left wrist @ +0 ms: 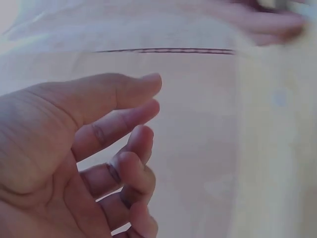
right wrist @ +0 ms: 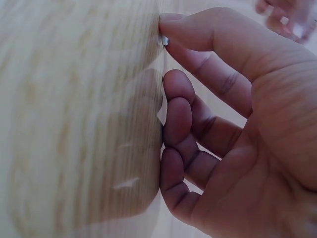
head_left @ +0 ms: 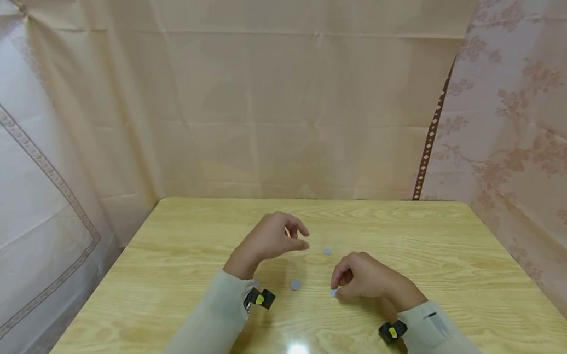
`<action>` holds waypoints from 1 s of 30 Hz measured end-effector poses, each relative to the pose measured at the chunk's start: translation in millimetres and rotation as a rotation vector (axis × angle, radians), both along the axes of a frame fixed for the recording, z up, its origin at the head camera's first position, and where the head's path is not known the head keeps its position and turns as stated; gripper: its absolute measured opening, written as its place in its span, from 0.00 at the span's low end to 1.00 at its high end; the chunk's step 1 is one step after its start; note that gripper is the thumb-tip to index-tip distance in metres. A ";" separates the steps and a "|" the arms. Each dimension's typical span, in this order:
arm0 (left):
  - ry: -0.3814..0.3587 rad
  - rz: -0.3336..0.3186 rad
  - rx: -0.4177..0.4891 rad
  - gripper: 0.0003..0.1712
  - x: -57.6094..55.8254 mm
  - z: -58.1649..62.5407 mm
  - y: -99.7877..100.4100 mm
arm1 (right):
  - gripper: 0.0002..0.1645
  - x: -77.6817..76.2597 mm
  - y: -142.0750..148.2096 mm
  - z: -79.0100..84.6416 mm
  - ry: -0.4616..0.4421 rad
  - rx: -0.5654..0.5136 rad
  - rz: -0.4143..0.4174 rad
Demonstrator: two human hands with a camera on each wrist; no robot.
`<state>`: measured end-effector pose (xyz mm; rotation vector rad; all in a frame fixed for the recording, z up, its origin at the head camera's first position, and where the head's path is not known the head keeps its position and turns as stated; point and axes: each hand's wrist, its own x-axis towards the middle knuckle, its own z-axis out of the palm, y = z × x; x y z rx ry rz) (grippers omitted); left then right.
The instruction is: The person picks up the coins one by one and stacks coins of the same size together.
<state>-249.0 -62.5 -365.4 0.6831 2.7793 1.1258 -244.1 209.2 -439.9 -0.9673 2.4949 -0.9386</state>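
Observation:
My left hand (head_left: 279, 236) hovers above the table, thumb and fingers loosely bent and apart; in the left wrist view nothing lies between them. Low at the tabletop, my right hand (head_left: 362, 276) has thumb and index finger at a small pale round disc (head_left: 333, 293), coin-like, pinching it by the edge. In the right wrist view only a shiny sliver of this disc (right wrist: 165, 40) shows between the two fingertips, the other fingers curled against the wood. A second grey disc (head_left: 295, 285) lies flat between the hands. Farther back sits another disc (head_left: 327, 251).
The wood-grain table (head_left: 182, 279) ends at a back edge before a hanging beige cloth (head_left: 287, 117). Flowered cloth (head_left: 529, 117) hangs on the right, pale cloth (head_left: 23, 224) on the left. Both wrists wear small black cameras. Part of another pale disc (head_left: 256, 283) shows beside the left cuff.

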 end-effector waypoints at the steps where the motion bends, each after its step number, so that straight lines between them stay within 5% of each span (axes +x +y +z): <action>1: 0.016 0.018 0.031 0.08 -1.0 7.0 -0.4 | 0.06 0.0 -1.2 0.5 0.000 -0.001 0.004; 4: 0.050 0.066 0.127 0.08 -2.9 19.9 1.3 | 0.06 -0.3 -4.0 0.9 0.004 -0.002 0.012; 7: 0.053 0.097 0.174 0.08 -3.7 18.5 7.1 | 0.06 -0.6 -5.8 0.1 -0.001 0.001 0.019; 16: 0.127 0.119 0.017 0.09 -7.0 -9.2 35.9 | 0.06 -0.3 -2.3 0.9 -0.001 0.011 -0.002; 22: 0.076 0.127 -0.051 0.09 -13.8 -30.3 44.4 | 0.06 0.2 -2.0 -2.7 -0.011 -0.017 0.007; 30: 0.005 0.067 -0.022 0.15 -23.9 -51.1 51.0 | 0.06 1.2 -1.8 -1.0 -0.010 -0.005 -0.014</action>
